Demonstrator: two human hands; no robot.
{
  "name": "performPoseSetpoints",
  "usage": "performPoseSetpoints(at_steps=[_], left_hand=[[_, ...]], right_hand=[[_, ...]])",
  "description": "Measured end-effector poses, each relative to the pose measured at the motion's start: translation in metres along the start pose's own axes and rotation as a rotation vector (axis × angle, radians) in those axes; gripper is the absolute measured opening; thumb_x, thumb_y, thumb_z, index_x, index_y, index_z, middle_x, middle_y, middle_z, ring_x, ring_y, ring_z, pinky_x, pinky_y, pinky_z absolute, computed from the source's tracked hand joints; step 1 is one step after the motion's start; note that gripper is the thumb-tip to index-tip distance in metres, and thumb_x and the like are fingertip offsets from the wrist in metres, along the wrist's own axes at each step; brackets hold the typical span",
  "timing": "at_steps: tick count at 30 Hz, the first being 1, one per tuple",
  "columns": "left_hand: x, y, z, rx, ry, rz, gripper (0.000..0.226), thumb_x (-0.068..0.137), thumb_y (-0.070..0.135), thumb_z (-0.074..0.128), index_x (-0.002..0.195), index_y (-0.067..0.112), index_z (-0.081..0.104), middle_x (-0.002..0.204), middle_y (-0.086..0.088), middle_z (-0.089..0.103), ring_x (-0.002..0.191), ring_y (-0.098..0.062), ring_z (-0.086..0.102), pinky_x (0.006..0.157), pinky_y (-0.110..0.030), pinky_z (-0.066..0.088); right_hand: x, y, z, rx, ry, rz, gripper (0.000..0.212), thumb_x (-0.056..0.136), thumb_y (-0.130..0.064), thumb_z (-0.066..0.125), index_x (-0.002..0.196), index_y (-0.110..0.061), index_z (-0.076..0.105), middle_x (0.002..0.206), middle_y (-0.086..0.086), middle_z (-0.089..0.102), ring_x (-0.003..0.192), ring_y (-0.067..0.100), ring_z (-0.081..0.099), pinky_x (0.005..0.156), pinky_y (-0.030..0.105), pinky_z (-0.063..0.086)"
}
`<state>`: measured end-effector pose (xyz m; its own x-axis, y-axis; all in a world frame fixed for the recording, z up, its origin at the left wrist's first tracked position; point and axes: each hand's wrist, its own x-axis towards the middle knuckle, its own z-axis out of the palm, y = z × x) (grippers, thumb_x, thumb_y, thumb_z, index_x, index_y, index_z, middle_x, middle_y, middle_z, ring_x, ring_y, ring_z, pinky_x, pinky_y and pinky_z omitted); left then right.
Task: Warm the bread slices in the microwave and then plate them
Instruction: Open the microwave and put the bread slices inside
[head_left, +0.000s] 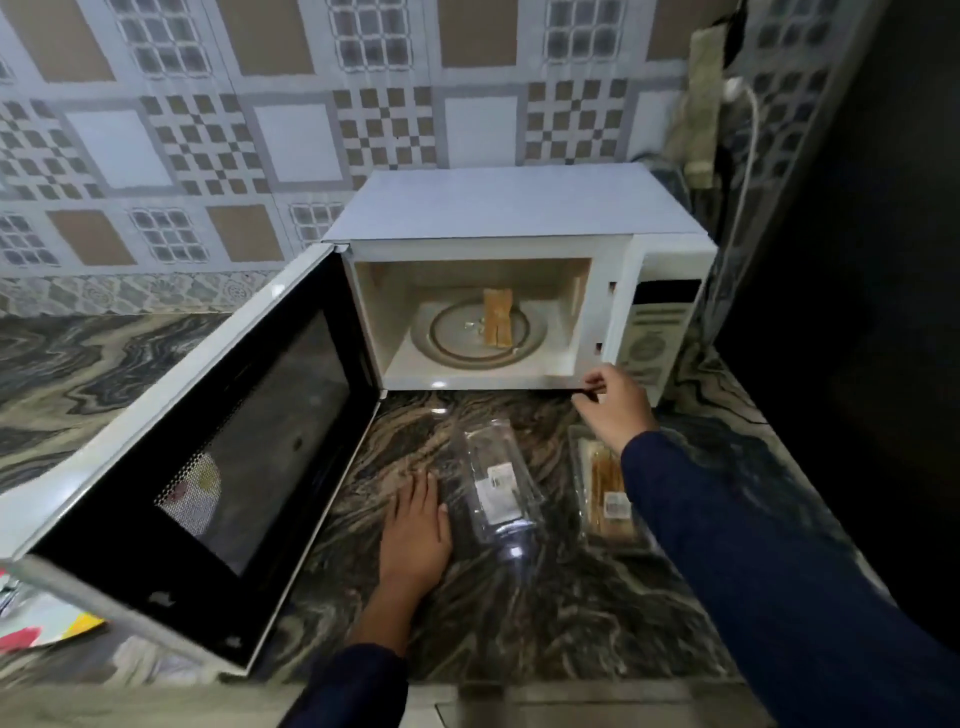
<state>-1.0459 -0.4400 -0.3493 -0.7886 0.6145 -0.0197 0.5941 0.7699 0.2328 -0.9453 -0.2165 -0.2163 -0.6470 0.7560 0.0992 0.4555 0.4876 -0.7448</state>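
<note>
Bread slices lie inside the open microwave, on the glass turntable, just right of its centre. Their long axis runs front to back, one narrow end towards us and the other towards the rear wall. We judge loading done and warming not yet started. Our right hand hovers at the cavity's lower right corner, fingers loosely curled, holding nothing we can see. Our left hand rests flat on the bench beside a clear wrapper. Next the door must swing shut, then the control panel be set.
</note>
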Motion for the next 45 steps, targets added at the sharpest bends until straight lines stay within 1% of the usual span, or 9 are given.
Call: performPoseSetpoints(at_steps=[4,7,10,16,20,26,32,40,45], left_hand=[[-0.034,0.016,0.005,-0.139,0.022,-0.062,0.057,0.097,0.031,0.013,0.147,0.004,0.017,0.157,-0.010,0.014,0.146,-0.019,0.011,0.119,-0.030,0.005],[-0.060,0.032,0.009,-0.297,0.153,-0.119,0.048,0.098,0.021,0.035,0.142,0.002,0.033,0.151,-0.012,0.030,0.140,-0.022,0.026,0.116,-0.028,0.015],[-0.080,0.043,0.011,-0.398,0.262,-0.085,0.026,0.093,0.011,0.046,0.116,0.002,0.052,0.122,-0.012,0.048,0.111,-0.021,0.043,0.097,-0.028,0.034],[-0.110,0.096,0.016,-0.698,0.137,0.146,0.010,0.095,0.010,0.045,0.093,0.016,0.053,0.086,0.005,0.049,0.080,-0.006,0.049,0.072,-0.011,0.035],[-0.097,0.136,0.020,-0.779,-0.015,0.105,0.022,0.097,0.018,0.044,0.110,0.009,0.059,0.103,-0.002,0.057,0.097,-0.015,0.054,0.085,-0.029,0.043],[-0.064,0.161,0.017,-0.996,-0.189,-0.072,0.037,0.091,0.015,0.058,0.126,0.005,0.048,0.097,0.000,0.065,0.088,-0.011,0.061,0.076,-0.020,0.049],[-0.062,0.153,0.025,-1.122,-0.171,-0.072,0.044,0.085,0.009,0.065,0.124,-0.004,0.052,0.102,-0.012,0.069,0.096,-0.021,0.066,0.090,-0.034,0.053],[-0.067,0.148,0.019,-1.283,-0.210,-0.083,0.027,0.083,0.001,0.064,0.110,-0.001,0.060,0.101,-0.016,0.068,0.090,-0.020,0.066,0.077,-0.017,0.054],[-0.065,0.149,0.019,-1.309,-0.251,-0.143,0.031,0.081,0.000,0.067,0.111,-0.004,0.060,0.102,-0.019,0.068,0.086,-0.020,0.066,0.077,-0.021,0.055]], right_hand=[[-0.042,0.024,-0.013,-0.040,0.006,-0.058,0.019,0.084,-0.007,0.059,0.102,-0.002,0.060,0.107,0.012,0.060,0.100,0.025,0.056,0.081,0.023,0.039],[-0.064,0.040,-0.019,-0.124,0.020,-0.165,0.012,0.082,-0.005,0.056,0.092,-0.003,0.062,0.097,0.011,0.061,0.092,0.026,0.057,0.078,0.030,0.044],[-0.079,0.054,-0.023,-0.280,-0.017,-0.276,0.008,0.081,-0.010,0.055,0.085,-0.005,0.061,0.090,0.009,0.059,0.088,0.025,0.054,0.075,0.035,0.045],[-0.098,0.086,-0.026,-0.337,-0.242,-0.350,0.013,0.084,-0.018,0.058,0.093,-0.008,0.062,0.091,0.000,0.053,0.097,0.021,0.053,0.081,0.030,0.042],[-0.104,0.101,-0.024,-0.465,-0.435,-0.358,0.021,0.086,-0.023,0.058,0.104,-0.013,0.060,0.110,0.004,0.057,0.105,0.020,0.051,0.088,0.032,0.044],[-0.105,0.109,-0.017,-0.369,-0.426,-0.322,0.018,0.089,-0.014,0.056,0.104,-0.008,0.065,0.114,0.009,0.056,0.108,0.023,0.052,0.094,0.033,0.042],[-0.093,0.109,-0.018,-0.315,-0.470,-0.259,0.015,0.090,-0.011,0.056,0.094,-0.004,0.068,0.106,0.012,0.061,0.102,0.024,0.056,0.093,0.032,0.043],[-0.076,0.104,-0.025,-0.303,-0.640,-0.197,0.011,0.088,-0.010,0.058,0.093,-0.004,0.066,0.094,0.007,0.059,0.092,0.019,0.053,0.089,0.032,0.042],[-0.068,0.101,-0.028,-0.342,-0.733,-0.156,0.009,0.088,-0.010,0.058,0.092,-0.008,0.066,0.091,0.001,0.057,0.090,0.014,0.051,0.087,0.030,0.043]])
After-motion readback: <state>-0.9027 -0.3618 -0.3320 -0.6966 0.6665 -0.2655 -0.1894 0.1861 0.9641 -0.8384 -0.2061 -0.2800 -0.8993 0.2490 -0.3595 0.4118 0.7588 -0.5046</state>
